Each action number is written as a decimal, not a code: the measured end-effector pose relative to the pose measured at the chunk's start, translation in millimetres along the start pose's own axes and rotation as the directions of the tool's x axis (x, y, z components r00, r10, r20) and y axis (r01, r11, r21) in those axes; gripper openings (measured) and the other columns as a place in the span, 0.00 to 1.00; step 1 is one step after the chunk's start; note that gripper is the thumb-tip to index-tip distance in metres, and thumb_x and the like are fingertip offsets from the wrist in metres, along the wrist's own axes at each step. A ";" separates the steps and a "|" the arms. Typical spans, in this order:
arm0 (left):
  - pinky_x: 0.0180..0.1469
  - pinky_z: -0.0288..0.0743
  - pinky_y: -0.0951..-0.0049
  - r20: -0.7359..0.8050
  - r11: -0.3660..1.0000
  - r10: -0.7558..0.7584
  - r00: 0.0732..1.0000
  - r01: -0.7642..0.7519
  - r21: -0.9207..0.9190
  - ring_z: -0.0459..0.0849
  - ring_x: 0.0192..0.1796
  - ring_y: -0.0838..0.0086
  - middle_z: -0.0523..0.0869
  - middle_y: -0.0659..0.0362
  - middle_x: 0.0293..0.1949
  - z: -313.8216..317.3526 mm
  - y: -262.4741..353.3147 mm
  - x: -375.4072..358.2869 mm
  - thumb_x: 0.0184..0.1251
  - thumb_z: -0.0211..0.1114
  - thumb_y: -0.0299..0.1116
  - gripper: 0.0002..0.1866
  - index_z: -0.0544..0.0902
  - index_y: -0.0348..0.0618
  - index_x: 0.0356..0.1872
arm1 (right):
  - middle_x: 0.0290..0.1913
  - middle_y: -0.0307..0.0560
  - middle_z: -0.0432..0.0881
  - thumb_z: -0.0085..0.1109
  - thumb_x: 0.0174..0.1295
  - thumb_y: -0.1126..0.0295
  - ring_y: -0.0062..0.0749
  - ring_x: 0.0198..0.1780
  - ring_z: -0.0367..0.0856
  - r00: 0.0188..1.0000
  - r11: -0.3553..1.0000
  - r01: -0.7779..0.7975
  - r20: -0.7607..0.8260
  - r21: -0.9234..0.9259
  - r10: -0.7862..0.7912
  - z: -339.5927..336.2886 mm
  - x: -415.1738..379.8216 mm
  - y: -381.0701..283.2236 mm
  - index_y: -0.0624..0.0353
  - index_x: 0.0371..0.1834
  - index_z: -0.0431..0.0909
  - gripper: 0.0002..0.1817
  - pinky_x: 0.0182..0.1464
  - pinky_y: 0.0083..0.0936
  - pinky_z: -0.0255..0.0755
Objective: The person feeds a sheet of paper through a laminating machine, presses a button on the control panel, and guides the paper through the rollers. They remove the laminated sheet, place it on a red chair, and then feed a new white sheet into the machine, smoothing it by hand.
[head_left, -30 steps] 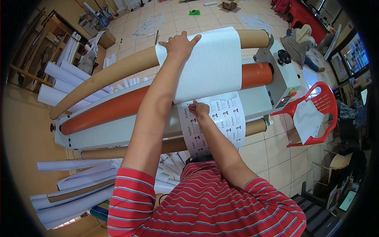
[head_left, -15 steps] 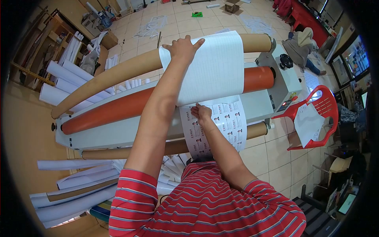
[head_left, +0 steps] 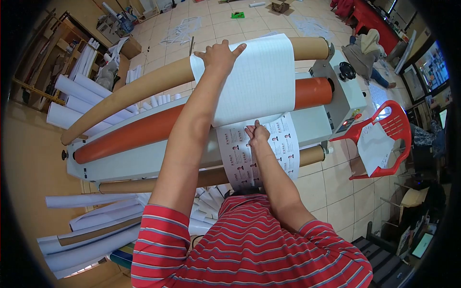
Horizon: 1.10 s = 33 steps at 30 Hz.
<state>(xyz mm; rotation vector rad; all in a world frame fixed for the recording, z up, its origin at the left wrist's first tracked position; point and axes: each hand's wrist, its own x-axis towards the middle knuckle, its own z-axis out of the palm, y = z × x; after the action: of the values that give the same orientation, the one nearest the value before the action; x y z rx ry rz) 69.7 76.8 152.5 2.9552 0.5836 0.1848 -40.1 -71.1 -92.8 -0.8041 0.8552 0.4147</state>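
My left hand (head_left: 221, 56) lies spread on the upper edge of a white lined sheet (head_left: 257, 79), which drapes over a long cardboard tube (head_left: 134, 91). Beneath it, an orange-red roller (head_left: 129, 135) runs across a pale grey roller machine (head_left: 120, 161). Below the white sheet's lower edge, a printed sheet (head_left: 240, 156) with repeated small portraits and text curves down toward my body. My right hand (head_left: 258, 133) rests at the top of the printed sheet, fingers stretched out and somewhat apart. Whether the two sheets are joined under the roller is hidden.
A second cardboard tube (head_left: 144, 186) spans the machine's front. Large white rolls (head_left: 91, 247) lie at the lower left. To the right stands a red plastic chair (head_left: 398, 139) with white sheets on it. Farther back, a person (head_left: 367, 55) is on the tiled floor.
My right hand has shifted right and slightly up across the printed sheet, with its fingers turned upward. My left hand stays on the white sheet over the tube.
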 end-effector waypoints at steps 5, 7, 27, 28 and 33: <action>0.67 0.47 0.25 -0.006 1.000 0.020 1.000 -0.020 0.010 0.81 0.58 0.52 0.85 0.45 0.49 0.2 -1.2 1.0 0.64 0.41 0.75 0.45 0.79 0.43 0.59 | 0.46 0.57 0.77 0.54 0.71 0.69 0.46 0.45 0.83 1.000 1.000 -0.005 -0.012 -0.004 0.005 -0.5 -2.4 1.3 0.72 0.50 0.71 0.14 0.46 0.43 0.84; 0.67 0.47 0.25 -0.005 1.000 0.020 1.000 -0.020 0.009 0.81 0.58 0.52 0.85 0.45 0.49 -1.5 -0.9 -0.6 0.64 0.41 0.75 0.45 0.79 0.43 0.58 | 0.44 0.58 0.78 0.53 0.71 0.69 0.47 0.43 0.83 1.000 1.000 0.025 -0.015 -0.012 -0.025 -0.9 -1.3 3.8 0.73 0.48 0.72 0.14 0.45 0.43 0.85; 0.67 0.49 0.26 -0.019 0.999 0.011 1.000 -0.010 0.033 0.81 0.58 0.53 0.86 0.46 0.45 -2.0 -0.1 -1.4 0.65 0.40 0.75 0.44 0.79 0.44 0.58 | 0.33 0.54 0.78 0.57 0.68 0.72 0.40 0.35 0.83 0.966 0.960 0.257 0.062 -0.113 -0.251 -6.0 -3.1 24.8 0.70 0.32 0.71 0.12 0.38 0.36 0.87; 0.67 0.49 0.26 -0.029 0.999 0.016 0.999 -0.015 0.036 0.81 0.58 0.53 0.87 0.47 0.45 -2.3 0.1 -1.4 0.66 0.40 0.74 0.43 0.79 0.44 0.57 | 0.34 0.55 0.79 0.59 0.67 0.72 0.40 0.36 0.84 0.966 0.962 0.250 0.092 -0.115 -0.240 -6.5 -3.9 21.8 0.69 0.28 0.71 0.12 0.38 0.34 0.87; 0.67 0.45 0.24 -0.027 1.000 0.006 1.000 -0.006 0.001 0.77 0.61 0.52 0.86 0.47 0.47 1.4 -0.6 0.7 0.63 0.45 0.74 0.42 0.81 0.46 0.56 | 0.38 0.59 0.80 0.63 0.64 0.72 0.44 0.40 0.85 0.994 0.983 0.034 0.105 -0.178 -0.016 -1.3 -7.1 4.6 0.71 0.37 0.70 0.13 0.43 0.39 0.86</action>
<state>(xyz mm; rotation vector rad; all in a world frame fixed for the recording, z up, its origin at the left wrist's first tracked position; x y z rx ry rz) 70.3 77.5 151.2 2.9596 0.5787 0.2249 -47.8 -69.2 -89.8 -0.9503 0.7170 0.5121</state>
